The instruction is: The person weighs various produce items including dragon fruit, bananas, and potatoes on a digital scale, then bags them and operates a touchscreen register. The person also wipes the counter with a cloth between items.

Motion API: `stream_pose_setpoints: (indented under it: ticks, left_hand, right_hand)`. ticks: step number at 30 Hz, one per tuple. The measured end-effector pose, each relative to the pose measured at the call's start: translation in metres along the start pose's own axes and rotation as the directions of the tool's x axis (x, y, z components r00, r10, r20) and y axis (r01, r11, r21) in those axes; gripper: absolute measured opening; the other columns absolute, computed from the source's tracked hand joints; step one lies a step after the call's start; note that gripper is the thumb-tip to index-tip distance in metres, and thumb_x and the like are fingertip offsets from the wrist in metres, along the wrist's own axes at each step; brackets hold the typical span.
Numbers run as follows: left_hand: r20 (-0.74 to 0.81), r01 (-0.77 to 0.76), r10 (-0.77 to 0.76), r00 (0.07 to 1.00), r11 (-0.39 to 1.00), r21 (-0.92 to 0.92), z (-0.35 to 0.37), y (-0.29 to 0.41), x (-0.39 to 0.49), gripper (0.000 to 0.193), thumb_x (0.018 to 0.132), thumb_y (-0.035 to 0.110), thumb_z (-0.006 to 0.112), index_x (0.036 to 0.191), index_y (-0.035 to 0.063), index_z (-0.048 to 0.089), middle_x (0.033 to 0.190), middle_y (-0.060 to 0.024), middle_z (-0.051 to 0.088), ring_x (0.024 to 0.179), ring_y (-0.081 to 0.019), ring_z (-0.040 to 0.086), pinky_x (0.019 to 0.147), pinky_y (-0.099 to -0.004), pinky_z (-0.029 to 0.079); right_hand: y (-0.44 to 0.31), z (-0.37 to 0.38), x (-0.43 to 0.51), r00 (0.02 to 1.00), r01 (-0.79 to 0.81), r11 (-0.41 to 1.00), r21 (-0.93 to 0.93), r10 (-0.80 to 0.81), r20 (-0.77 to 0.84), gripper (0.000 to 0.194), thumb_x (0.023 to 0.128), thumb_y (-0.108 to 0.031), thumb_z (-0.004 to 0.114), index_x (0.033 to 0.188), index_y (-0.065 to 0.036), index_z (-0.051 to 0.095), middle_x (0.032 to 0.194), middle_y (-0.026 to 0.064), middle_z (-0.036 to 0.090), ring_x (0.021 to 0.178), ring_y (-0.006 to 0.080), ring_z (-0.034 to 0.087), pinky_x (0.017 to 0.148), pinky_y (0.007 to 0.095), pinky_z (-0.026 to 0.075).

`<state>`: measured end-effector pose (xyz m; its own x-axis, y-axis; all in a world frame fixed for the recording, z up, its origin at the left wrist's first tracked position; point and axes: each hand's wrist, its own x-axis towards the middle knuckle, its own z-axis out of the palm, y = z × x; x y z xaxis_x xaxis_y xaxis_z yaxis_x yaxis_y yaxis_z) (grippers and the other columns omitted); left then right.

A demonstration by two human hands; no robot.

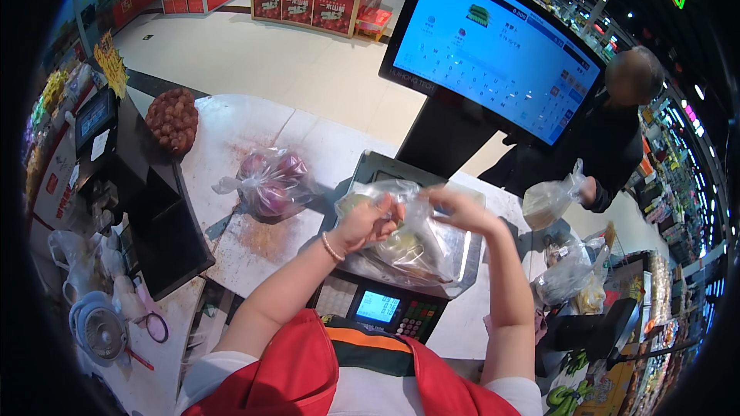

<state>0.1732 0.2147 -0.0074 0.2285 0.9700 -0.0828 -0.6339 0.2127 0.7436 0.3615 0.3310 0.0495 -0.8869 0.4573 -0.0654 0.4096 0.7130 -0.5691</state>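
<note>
A clear plastic bag (pixel 404 248) with pale green produce inside lies on the metal platform of a weighing scale (pixel 471 260). My left hand (pixel 373 222) has curled fingers at the bag's upper part and seems to pinch its plastic. On the right of the bag's top, my right hand (pixel 459 208) is blurred, its fingers stretched towards the plastic; its hold cannot be made out. The scale's lit display (pixel 378 305) faces me. Left of the scale, a knotted clear bag of red-purple round produce (pixel 272 182) rests on the white counter (pixel 306 127).
A large monitor (pixel 497 46) stands behind the scale. Beyond the counter at right, a person (pixel 607 144) holds a plastic bag (pixel 552 202). A net bag of brown round produce (pixel 172 121) lies at far left, beside a black terminal (pixel 156 214). A small fan (pixel 101 329) sits lower left.
</note>
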Motion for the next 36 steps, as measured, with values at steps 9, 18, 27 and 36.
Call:
stream_pose_setpoints:
  ticks: [9, 18, 27, 36]
  left_hand:
    - [0.171, -0.037, 0.0, 0.985, 0.977, 0.21, -0.009, 0.025, 0.005, 0.05, 0.095, 0.046, 0.031, 0.095, 0.0014, 0.054, 0.073, -0.0095, 0.058, 0.059, -0.0163, 0.056, 0.056, -0.0243, 0.046]
    - [0.006, -0.071, 0.074, 0.997, 0.969, -0.237, -0.02, 0.032, 0.002, 0.04, 0.096, 0.039, 0.035, 0.093, 0.0044, 0.054, 0.092, -0.0122, 0.06, 0.06, -0.0167, 0.059, 0.052, -0.0229, 0.046]
    - [0.47, -0.202, 0.575, 0.67, -0.469, 0.86, 0.007, 0.035, -0.025, 0.021, 0.084, 0.023, 0.057, 0.082, 0.0021, 0.059, 0.114, -0.0143, 0.054, 0.084, -0.0253, 0.061, 0.072, -0.0364, 0.049]
    - [0.599, -0.547, 0.468, 0.649, -0.26, 0.796, 0.023, 0.062, -0.037, 0.015, 0.084, 0.017, 0.056, 0.078, 0.0031, 0.058, 0.136, -0.0164, 0.037, 0.118, -0.0323, 0.044, 0.095, -0.0401, 0.038]
  right_hand:
    - [-0.056, -0.008, 0.029, 0.965, 0.121, 0.988, 0.093, -0.095, -0.244, 0.014, 0.081, -0.007, 0.06, 0.091, 0.0, 0.053, 0.082, 0.0149, 0.057, 0.073, 0.0278, 0.058, 0.065, 0.0327, 0.046]
    - [-0.057, 0.043, 0.001, 0.823, 0.145, 0.823, -0.549, -0.408, -0.395, 0.01, 0.076, -0.008, 0.056, 0.086, -0.009, 0.059, 0.081, 0.0067, 0.059, 0.077, 0.0225, 0.057, 0.072, 0.034, 0.042]
    - [-0.046, 0.03, 0.02, 0.741, 0.285, 0.958, -0.016, -0.231, -0.631, 0.024, 0.083, -0.022, 0.061, 0.1, -0.005, 0.061, 0.091, 0.0116, 0.061, 0.092, 0.0263, 0.053, 0.084, 0.0371, 0.04]
    - [-0.052, 0.022, 0.034, 0.994, 0.107, 0.724, 0.682, -0.095, -0.055, 0.033, 0.091, -0.032, 0.052, 0.099, -0.001, 0.059, 0.087, 0.0029, 0.057, 0.079, 0.011, 0.049, 0.075, 0.0247, 0.04]
